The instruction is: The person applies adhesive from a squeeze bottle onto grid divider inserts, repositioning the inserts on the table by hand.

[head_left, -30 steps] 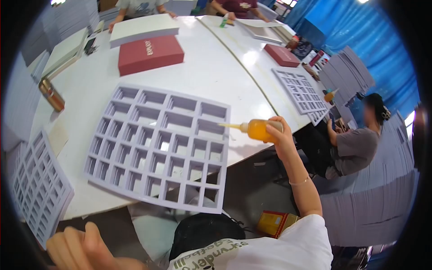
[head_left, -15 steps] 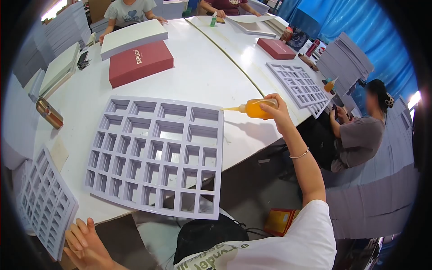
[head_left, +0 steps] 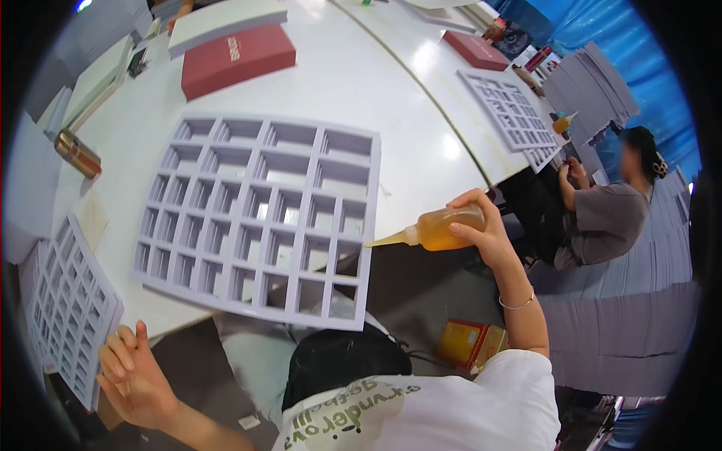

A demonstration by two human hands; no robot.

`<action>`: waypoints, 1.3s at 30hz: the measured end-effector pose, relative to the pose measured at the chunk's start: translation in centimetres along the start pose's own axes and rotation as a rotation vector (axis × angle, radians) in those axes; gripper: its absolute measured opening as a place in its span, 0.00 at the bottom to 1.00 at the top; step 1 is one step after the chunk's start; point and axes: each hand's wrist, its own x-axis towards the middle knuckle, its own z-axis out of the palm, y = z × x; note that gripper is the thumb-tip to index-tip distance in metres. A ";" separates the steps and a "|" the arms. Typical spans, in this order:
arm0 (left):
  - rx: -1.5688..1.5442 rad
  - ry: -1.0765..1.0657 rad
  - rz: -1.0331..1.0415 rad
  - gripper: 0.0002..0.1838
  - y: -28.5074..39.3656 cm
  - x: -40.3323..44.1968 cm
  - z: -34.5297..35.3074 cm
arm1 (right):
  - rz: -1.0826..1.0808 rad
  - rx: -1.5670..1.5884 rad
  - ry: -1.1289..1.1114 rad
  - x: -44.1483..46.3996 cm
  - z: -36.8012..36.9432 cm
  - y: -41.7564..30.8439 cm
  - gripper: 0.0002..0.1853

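Observation:
In my right hand [head_left: 481, 225] is a squeeze bottle [head_left: 444, 228] of amber liquid, its thin nozzle pointing left. The tip is at the right border of a stacked pale grid frame [head_left: 297, 238], low along that side. This frame has many rectangular openings and overhangs the table's front edge. My left hand [head_left: 135, 376] is raised at the lower left with fingers apart, holding nothing. Close beside it, a second grid frame stack [head_left: 71, 301] lies tilted at the far left.
A red box [head_left: 237, 60] and a white stack [head_left: 226, 22] lie at the back of the white table [head_left: 353, 90]. A metallic flask [head_left: 77, 154] lies at left. At right, a seated person [head_left: 609, 210] is near another grid frame [head_left: 508, 109].
The bottle in my right hand has moved down along the frame's right border, from its upper corner. My left hand has risen slightly and its fingers have spread. The camera view has also shifted.

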 end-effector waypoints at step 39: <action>1.816 -1.099 0.139 0.47 -2.3 8.2 1.0 | 0.060 1.527 0.191 5.8 5.8 9.6 0.21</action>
